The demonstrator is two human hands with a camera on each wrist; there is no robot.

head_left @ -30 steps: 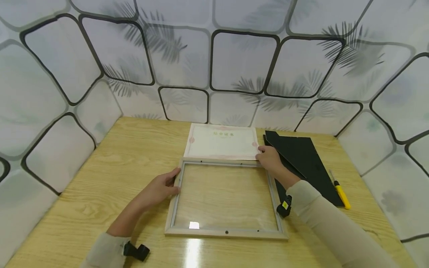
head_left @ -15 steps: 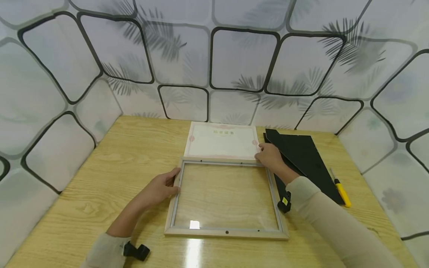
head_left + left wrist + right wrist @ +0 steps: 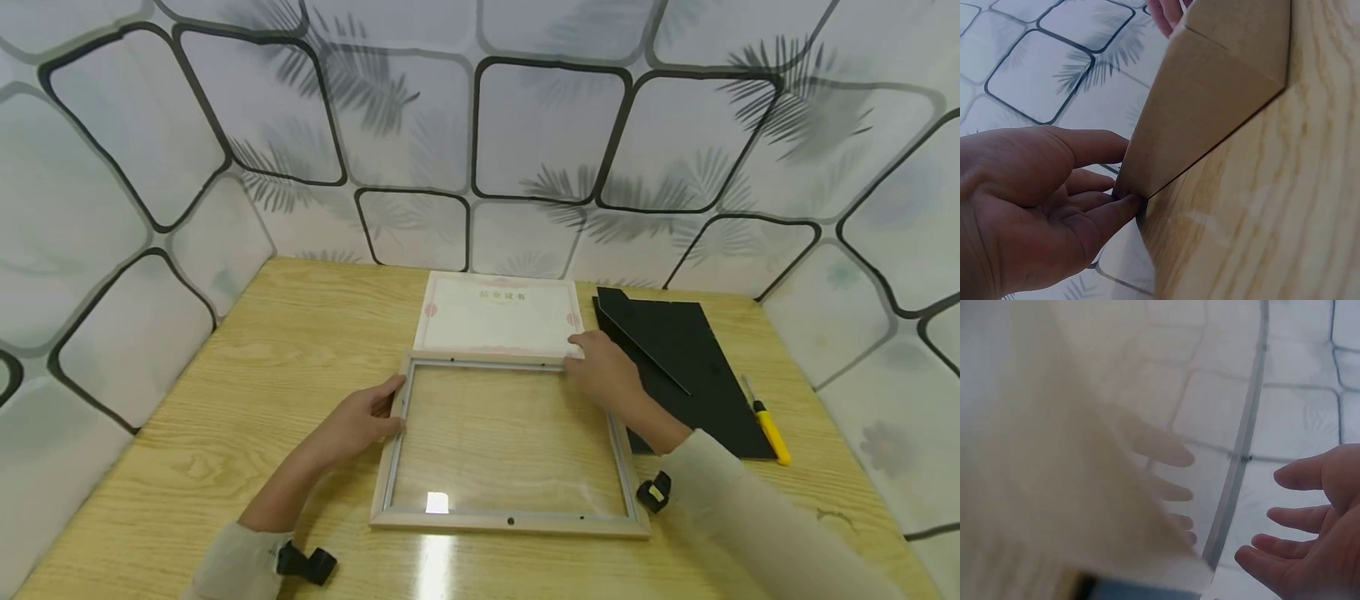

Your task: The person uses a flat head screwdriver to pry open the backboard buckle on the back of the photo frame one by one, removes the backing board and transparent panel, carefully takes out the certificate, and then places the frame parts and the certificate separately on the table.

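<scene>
A light wooden picture frame (image 3: 450,522) lies flat on the table, its clear pane (image 3: 510,442) showing the wood grain below. My left hand (image 3: 352,429) holds the frame's left side. In the left wrist view, the left hand's (image 3: 1041,200) thumb and fingers meet the frame's outer edge (image 3: 1204,94). Over the far right corner of the frame is my right hand (image 3: 607,371), by the lower right corner of a white certificate (image 3: 491,325). The right wrist view shows that hand (image 3: 1322,525) with spread fingers and their reflection in the pane.
Black backing boards (image 3: 690,358) lie overlapping at the right. Beside them is a screwdriver (image 3: 771,432) with a yellow handle. A patterned wall (image 3: 525,237) rises behind the wooden table (image 3: 300,333), and its sides close in left and right.
My right hand has shifted slightly left and nearer, from the certificate's lower right corner onto the frame's corner. The left hand stays on the frame's side.
</scene>
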